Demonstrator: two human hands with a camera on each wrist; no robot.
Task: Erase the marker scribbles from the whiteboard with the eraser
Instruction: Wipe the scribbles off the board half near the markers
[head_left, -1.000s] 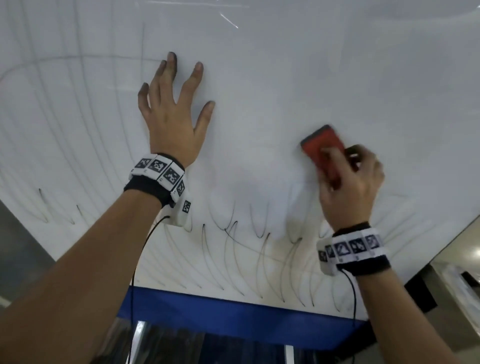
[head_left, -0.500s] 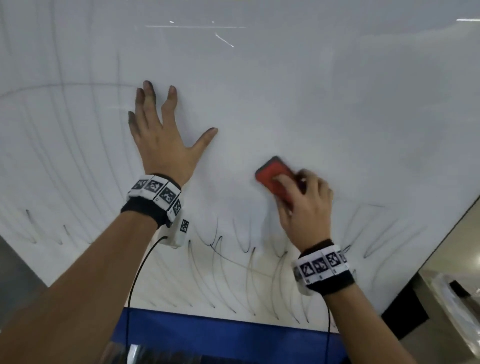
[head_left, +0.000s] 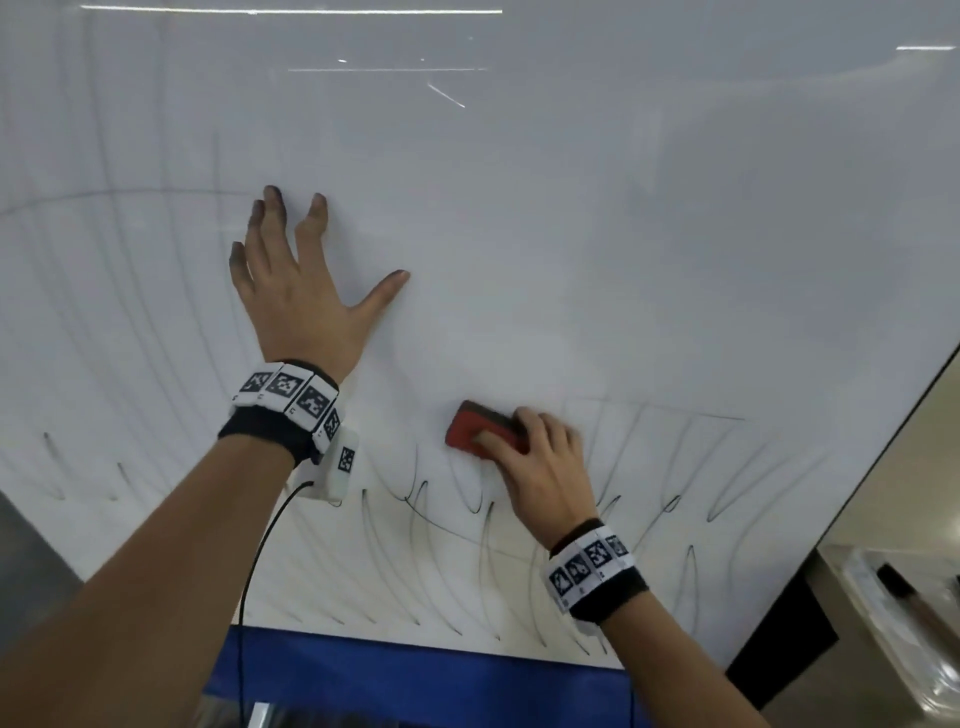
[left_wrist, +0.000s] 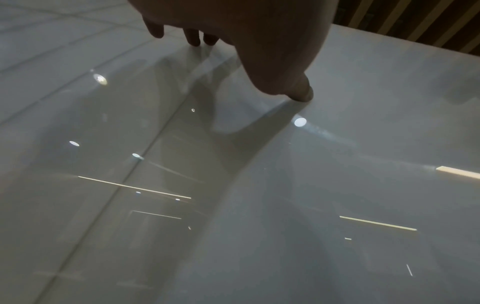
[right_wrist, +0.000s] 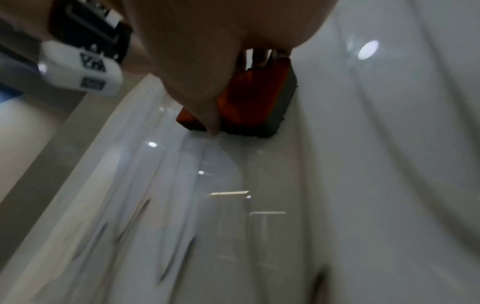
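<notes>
A large whiteboard (head_left: 597, 234) fills the head view. Thin black marker scribbles (head_left: 467, 561) loop along its lower part, and fainter lines (head_left: 104, 322) curve over its left side. My right hand (head_left: 540, 467) grips a red eraser (head_left: 480, 428) with a dark felt pad and presses it on the board above the lower scribbles. In the right wrist view the eraser (right_wrist: 257, 96) lies flat on the board under my fingers. My left hand (head_left: 301, 280) rests flat on the board with fingers spread, up and left of the eraser; its fingertips (left_wrist: 192, 39) touch the surface.
A blue strip (head_left: 415, 680) runs under the board's bottom edge. At the right edge of the board stands a counter with a clear tray (head_left: 904, 613) and a dark marker-like object. A black cable (head_left: 249, 571) hangs from my left wrist device.
My right hand has swept the eraser down and to the left across the board, toward the lower scribbles. The left hand has stayed flat on the board; the view has tilted upward.
</notes>
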